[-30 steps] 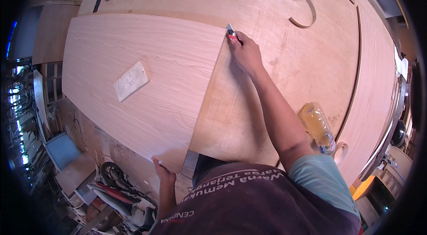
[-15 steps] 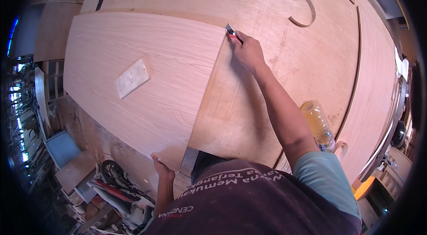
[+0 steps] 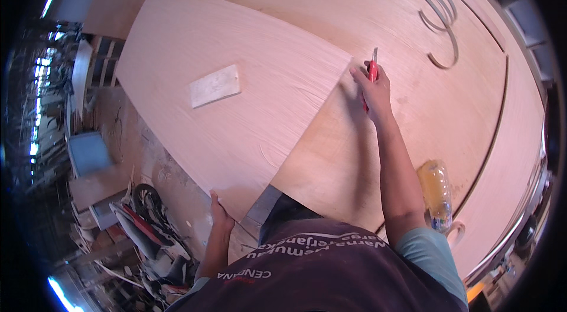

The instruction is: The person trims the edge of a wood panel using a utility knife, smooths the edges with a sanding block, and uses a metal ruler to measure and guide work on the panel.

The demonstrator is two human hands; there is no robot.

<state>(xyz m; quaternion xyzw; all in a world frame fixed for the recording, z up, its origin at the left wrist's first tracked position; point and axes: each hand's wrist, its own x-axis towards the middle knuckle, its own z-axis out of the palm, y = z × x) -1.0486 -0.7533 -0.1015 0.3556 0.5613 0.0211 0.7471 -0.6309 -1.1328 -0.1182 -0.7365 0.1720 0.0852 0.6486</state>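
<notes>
A pale wood-grain panel (image 3: 277, 58) lies across the worktable, its near corner jutting past the table edge. My left hand (image 3: 220, 216) grips the panel's near left edge close to that corner, its fingers partly hidden underneath. Beyond the panel's far right corner, my right hand (image 3: 380, 90) holds a red utility knife (image 3: 373, 70) above the table. The knife's blade is out and points away from me, apart from the panel. On the panel rests a small whitish rectangular block (image 3: 215, 86).
The large wooden worktable (image 3: 407, 117) carries curled edging strips (image 3: 452, 40) at the far side. A plastic bottle (image 3: 436, 194) of yellowish stuff lies by my right forearm. Another long board (image 3: 502, 176) runs along the right. A motorcycle (image 3: 144, 226) stands at lower left.
My right hand has drawn the knife away from the panel's far corner, turning its blade upright. The whole view has shifted and turned; my left hand keeps its place on the panel edge.
</notes>
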